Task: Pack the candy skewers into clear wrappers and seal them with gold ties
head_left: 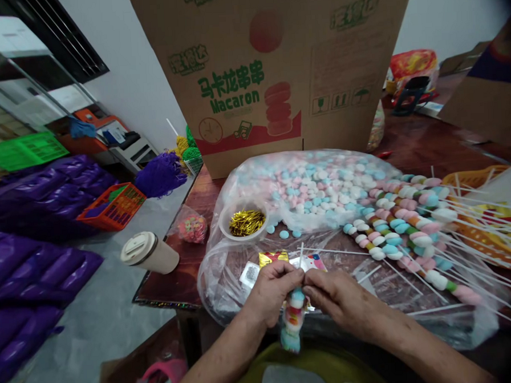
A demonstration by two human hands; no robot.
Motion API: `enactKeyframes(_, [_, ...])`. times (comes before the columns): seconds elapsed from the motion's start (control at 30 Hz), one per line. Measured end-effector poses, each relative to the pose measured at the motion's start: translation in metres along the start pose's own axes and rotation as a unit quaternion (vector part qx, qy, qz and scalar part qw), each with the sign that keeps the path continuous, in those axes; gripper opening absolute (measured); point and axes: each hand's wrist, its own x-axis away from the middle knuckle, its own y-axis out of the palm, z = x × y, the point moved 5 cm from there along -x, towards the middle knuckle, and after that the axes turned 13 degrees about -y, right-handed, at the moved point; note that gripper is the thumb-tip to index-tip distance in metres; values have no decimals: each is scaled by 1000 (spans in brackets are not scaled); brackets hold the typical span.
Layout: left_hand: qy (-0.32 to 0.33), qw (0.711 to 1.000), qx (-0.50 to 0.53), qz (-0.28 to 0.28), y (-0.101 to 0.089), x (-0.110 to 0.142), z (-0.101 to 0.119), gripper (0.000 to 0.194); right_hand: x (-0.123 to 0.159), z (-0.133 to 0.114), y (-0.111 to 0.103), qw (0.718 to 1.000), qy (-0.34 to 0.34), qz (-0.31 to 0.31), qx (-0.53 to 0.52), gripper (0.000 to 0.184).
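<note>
Close to my body hangs a wrapped marshmallow skewer (294,321) in a clear wrapper, its white stick pointing up between my hands. My left hand (271,288) is closed on it, pinching the gathered top of the wrapper around the stick. From the other side my right hand (342,295) pinches at the same spot; whether a small tie lies between its fingertips is hidden. Behind the hands are gold packets (273,257) and a white bowl (224,230) of gold twist ties (245,222). To the right lie stacked marshmallow skewers (394,227), unwrapped.
A large clear bag (323,182) of pink, white and blue marshmallows rests before a tall cardboard box (243,118). A lidded cup (162,256) stands at the table's left edge beside a small candy bag (192,226). At right sits an orange basket (473,175). Purple bags (33,289) cover the floor.
</note>
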Motion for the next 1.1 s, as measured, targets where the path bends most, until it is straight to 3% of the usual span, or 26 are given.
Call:
enactKeyframes(0.1, [36,998,-11,52,-3,0,0,34,1,4,0,993,-44,25,106,22])
enactKeyframes(0.2, [115,983,-58,132,-9,11,6,38,3,6,-11,952,-87,111,273,24])
enactKeyframes(0.23, [86,987,-70,117,-7,13,5,44,4,3,-14,936,-97,143,306,25])
enactKeyframes(0.3, [-53,997,-64,-2,1,16,0,58,4,-8,-17,919,-124,190,323,22])
enactKeyframes(0.33, [-113,990,-41,-77,6,20,0,66,3,-15,-16,920,-143,196,307,21])
enactKeyframes(0.4, [-123,979,38,-160,6,29,17,79,-1,-25,-8,948,-155,173,218,20])
enactKeyframes(0.47, [-35,987,93,-123,-9,34,41,84,-6,-20,-2,985,-75,143,63,22])
enactKeyframes(0.5, [-52,990,68,-113,-15,36,44,85,-7,-12,-2,989,-5,148,-22,24])
enactKeyframes(0.57, [-95,987,24,-124,-19,35,43,83,-4,1,-5,961,123,200,-148,25])
enactKeyframes(0.6, [-113,985,-2,-134,-17,33,40,80,-3,4,-7,946,152,223,-181,25])
enactKeyframes(0.67, [-94,985,-12,-143,-12,28,38,76,-6,0,-5,940,144,223,-215,22])
enactKeyframes(0.73, [-36,987,43,-149,-7,26,42,79,-11,-3,4,931,141,190,-279,20])
enactKeyframes(0.8, [-2,981,85,-176,-4,28,46,85,-13,2,13,895,189,186,-359,20])
enactKeyframes(0.87, [-30,979,21,-203,-1,29,39,87,-12,11,15,854,246,212,-408,22])
enactKeyframes(0.9, [-48,978,-33,-199,-1,28,33,85,-11,14,13,848,254,228,-406,23])
enactKeyframes(0.97, [-51,979,-117,-157,-1,22,21,73,-11,16,6,867,221,263,-360,24])
enactKeyframes(1.03, [-25,988,-128,-89,-1,16,14,55,-10,10,2,892,175,284,-306,25])
enactKeyframes(1.1, [-38,994,-93,-48,4,12,5,43,-10,4,8,894,165,282,-308,24])
